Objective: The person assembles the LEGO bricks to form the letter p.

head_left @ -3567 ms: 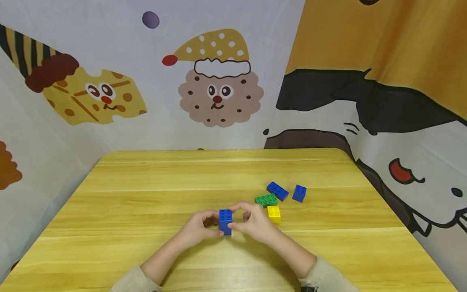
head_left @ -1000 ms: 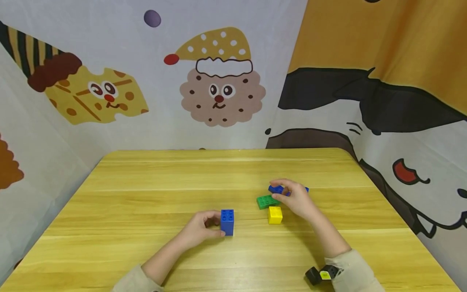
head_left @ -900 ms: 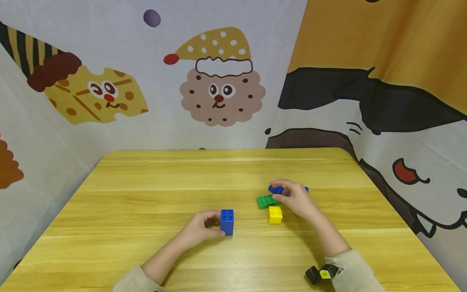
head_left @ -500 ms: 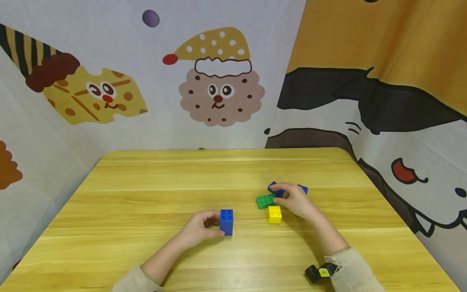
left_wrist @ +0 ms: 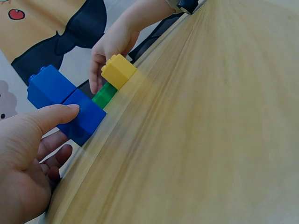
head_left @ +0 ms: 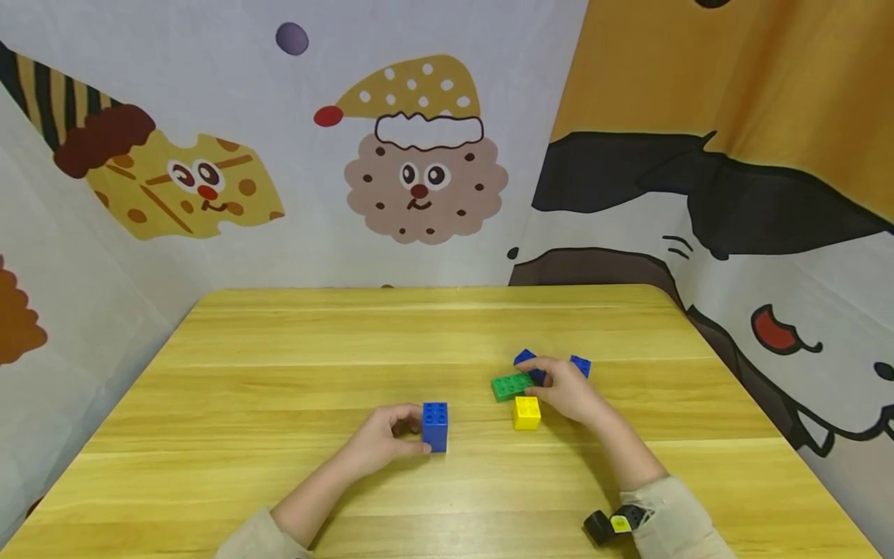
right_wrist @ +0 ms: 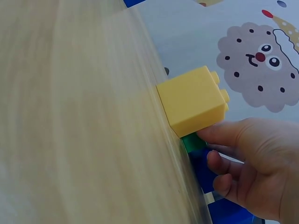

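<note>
Two blue toy bricks [head_left: 434, 428] are stacked upright on the table, a seam between them in the left wrist view. My left hand [head_left: 380, 437] holds this stack from the left, its thumb on the near side of the lower brick. At the right, my right hand [head_left: 569, 392] is over the right end of a flat green toy brick [head_left: 510, 386], thumb at its near edge and index finger at its far side. I cannot tell whether these fingers grip it. A yellow toy brick [head_left: 527, 413] stands just in front of the green one.
Behind the right hand lie a longer blue brick [head_left: 525, 357], partly hidden, and a small blue brick [head_left: 580, 366]. The wooden table [head_left: 314, 334] ends against a wall cloth [head_left: 293, 256] with cartoon prints. A black device [head_left: 615, 524] sits at the right wrist.
My right hand has left the blue stack, gone right to the loose bricks, then come slightly nearer over the green one. The left hand has stayed on the stack.
</note>
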A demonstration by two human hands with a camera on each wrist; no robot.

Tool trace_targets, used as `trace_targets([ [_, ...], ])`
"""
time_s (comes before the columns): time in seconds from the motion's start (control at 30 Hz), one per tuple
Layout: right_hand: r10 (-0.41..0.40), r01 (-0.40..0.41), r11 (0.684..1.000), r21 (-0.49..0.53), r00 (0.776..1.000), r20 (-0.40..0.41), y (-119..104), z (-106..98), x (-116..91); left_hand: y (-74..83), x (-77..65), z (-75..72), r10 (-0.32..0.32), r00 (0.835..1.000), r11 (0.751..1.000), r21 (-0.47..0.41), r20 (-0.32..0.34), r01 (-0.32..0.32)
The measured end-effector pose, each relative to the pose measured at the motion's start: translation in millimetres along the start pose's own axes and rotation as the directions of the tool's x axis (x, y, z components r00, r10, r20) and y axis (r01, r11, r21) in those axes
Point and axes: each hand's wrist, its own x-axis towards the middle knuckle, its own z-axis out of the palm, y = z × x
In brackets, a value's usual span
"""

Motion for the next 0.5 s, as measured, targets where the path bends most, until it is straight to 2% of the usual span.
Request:
trace_targets([
  [0.5,-0.043,0.042,0.998,-0.057,0.999,-0.014,0.6,4.0,-1.3,-2.3,0.8,1.1,-0.003,1.000,1.000,-0.005,0.005,0.003],
])
